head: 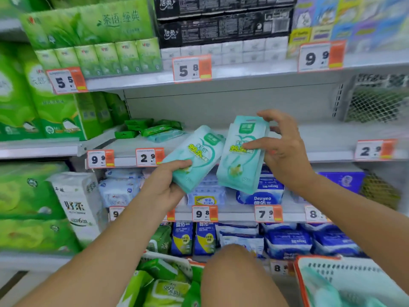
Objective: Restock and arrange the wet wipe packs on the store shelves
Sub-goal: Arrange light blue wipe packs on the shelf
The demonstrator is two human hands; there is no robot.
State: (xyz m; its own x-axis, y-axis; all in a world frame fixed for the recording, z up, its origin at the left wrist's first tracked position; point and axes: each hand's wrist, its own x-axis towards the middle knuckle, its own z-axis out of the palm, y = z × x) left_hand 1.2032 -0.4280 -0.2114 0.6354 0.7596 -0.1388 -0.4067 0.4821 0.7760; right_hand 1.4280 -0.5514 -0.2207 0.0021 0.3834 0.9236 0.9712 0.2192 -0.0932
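I held two mint-green wet wipe packs in front of the middle shelf, one in each hand. The left pack was tilted, its top leaning to the right, and my left hand gripped it at the lower corner, with the thumb curled over its front and the other fingers hidden behind it. The right pack stood nearly upright, just beside the first one, their upper edges close together. My right hand held it from the side: one finger lay across its front, and the other fingers were spread and bent around its upper right edge, so this grip was looser than the left one. Both packs were in the air and not yet on the shelf. Behind them the middle shelf had much bare space; only a small heap of green and pale packs lay at its left end, so I judged the restocking was at an early stage there. The shelf below, with blue and white packs, looked fuller. Down by my knee, a basket with green packs and a white basket with more mint packs inside still waited, so much work was left.
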